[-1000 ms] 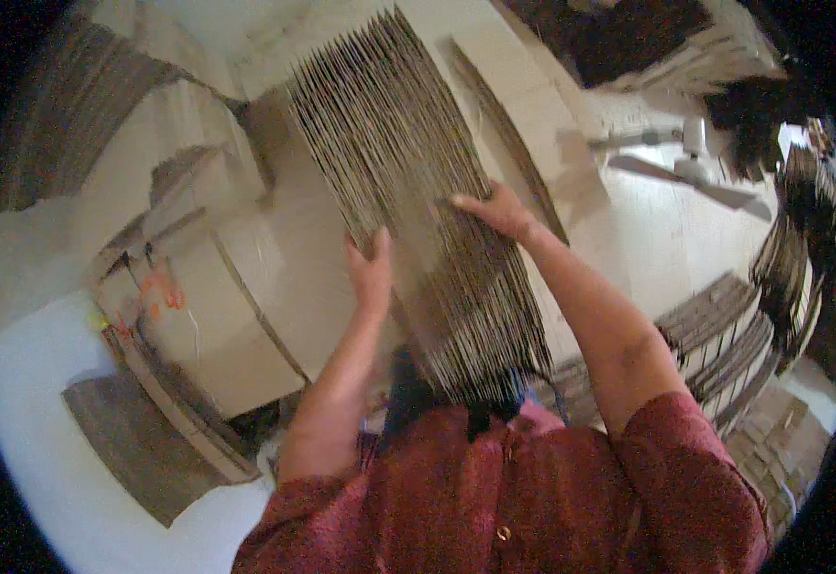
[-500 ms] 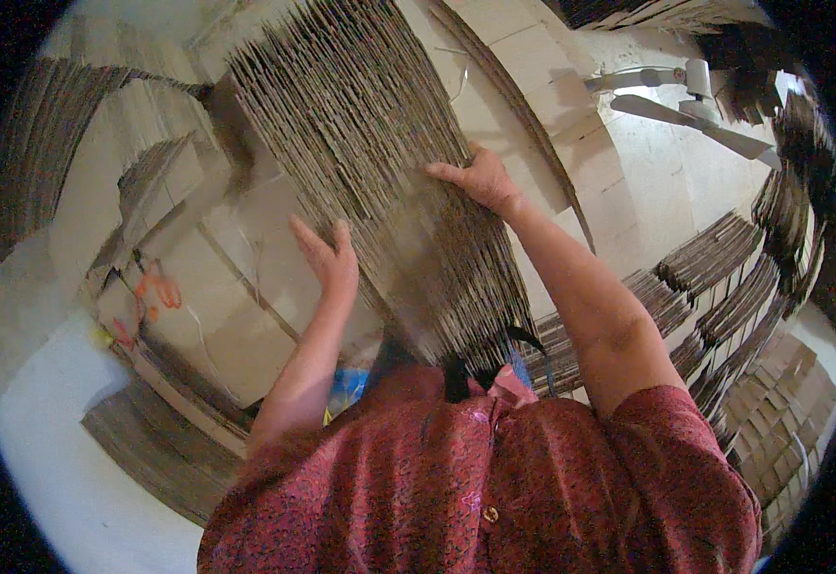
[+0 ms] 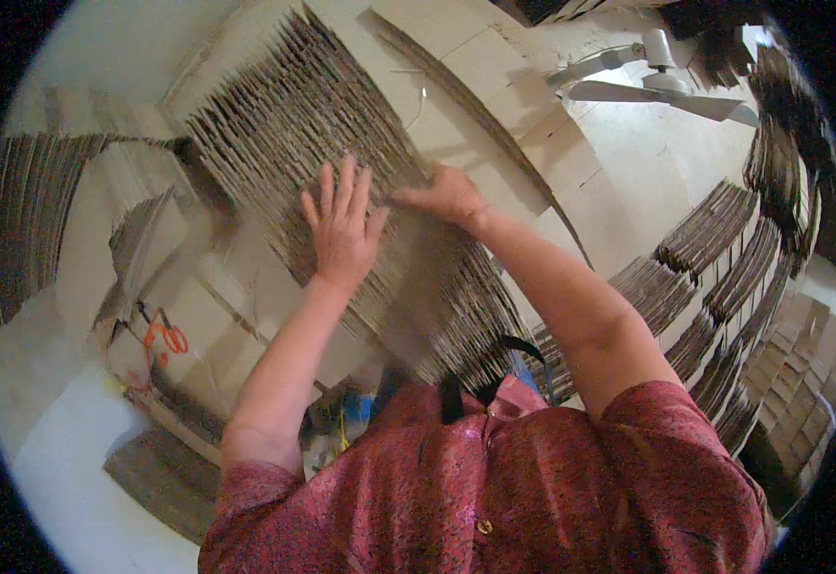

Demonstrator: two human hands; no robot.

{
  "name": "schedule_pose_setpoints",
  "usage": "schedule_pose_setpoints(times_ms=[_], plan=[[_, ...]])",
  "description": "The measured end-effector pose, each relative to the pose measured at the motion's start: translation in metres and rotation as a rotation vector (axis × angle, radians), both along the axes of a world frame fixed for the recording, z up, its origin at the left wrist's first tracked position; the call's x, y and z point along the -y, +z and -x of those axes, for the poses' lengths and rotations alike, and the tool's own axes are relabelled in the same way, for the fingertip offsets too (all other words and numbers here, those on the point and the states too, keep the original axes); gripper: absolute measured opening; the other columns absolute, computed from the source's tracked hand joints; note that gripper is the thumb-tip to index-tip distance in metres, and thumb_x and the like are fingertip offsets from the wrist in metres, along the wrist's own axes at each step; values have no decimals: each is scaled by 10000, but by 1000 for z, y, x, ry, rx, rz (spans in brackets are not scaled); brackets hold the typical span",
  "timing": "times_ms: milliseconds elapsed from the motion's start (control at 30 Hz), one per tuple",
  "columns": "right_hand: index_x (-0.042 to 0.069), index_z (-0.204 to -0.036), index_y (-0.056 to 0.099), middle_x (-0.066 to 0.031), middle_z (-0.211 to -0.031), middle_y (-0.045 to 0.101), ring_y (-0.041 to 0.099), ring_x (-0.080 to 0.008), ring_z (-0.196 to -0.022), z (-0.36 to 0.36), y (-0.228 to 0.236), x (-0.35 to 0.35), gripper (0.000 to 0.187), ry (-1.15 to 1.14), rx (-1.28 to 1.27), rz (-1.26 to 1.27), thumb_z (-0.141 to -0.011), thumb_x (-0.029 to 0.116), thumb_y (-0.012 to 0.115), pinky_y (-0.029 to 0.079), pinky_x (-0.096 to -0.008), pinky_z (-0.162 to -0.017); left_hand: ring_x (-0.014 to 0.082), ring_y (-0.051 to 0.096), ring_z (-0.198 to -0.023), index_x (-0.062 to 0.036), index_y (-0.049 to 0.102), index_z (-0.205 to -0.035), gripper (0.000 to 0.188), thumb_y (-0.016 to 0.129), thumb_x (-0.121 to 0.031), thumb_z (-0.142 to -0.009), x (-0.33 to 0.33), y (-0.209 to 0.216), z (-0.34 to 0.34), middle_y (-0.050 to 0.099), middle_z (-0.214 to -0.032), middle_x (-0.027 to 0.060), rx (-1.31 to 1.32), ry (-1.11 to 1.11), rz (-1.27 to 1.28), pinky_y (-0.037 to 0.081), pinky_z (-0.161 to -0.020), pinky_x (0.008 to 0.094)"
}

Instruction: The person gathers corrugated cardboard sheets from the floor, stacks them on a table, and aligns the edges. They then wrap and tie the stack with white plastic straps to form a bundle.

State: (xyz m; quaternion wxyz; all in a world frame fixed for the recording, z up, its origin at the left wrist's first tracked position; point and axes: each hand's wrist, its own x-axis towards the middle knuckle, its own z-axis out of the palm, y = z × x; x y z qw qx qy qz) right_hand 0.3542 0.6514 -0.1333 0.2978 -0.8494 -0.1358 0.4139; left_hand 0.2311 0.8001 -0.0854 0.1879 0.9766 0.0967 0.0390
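Brown cardboard sheets (image 3: 408,263) lie layered in a long row, running from your red shirt (image 3: 495,478) toward the far left. Your left hand (image 3: 343,230) spreads flat over them, gripping nothing; your right hand (image 3: 445,196) meets their right edge, grip unclear. Uneven pressure could splay them. Room runs left to orange scissors (image 3: 177,337); far right, the fan (image 3: 662,88) sits well apart.

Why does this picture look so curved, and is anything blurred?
Head view: the fisheye lens bends straight edges and leaves the corners black; head view: the long brown stack of cardboard sheets smears around its middle, perhaps from motion; head view: a bright patch lies behind the white bladed fan.
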Motion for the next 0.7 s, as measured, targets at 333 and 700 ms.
schedule_pose_setpoints(times_ms=[333,700], plan=[[-12,-1221,448,-216,-1272,449,502,-330,-1089,-41,-23,17,882,124,-561,-183,-601,559,707,447,-376,-861,295,296,-1273,-124,611,-1012,260,460,-283,-871,-1,-30,-86,532,-1157,33,-3,-226,-108,144,-1004,610],[36,-885,652,-127,-888,644,629,-300,-811,-114,-101,-65,299,-163,348,264,-773,300,567,509,-395,-689,299,314,-1267,-137,628,-944,195,538,-264,-827,7,-34,-97,556,-1138,0,2,-210,-123,142,-1022,569]])
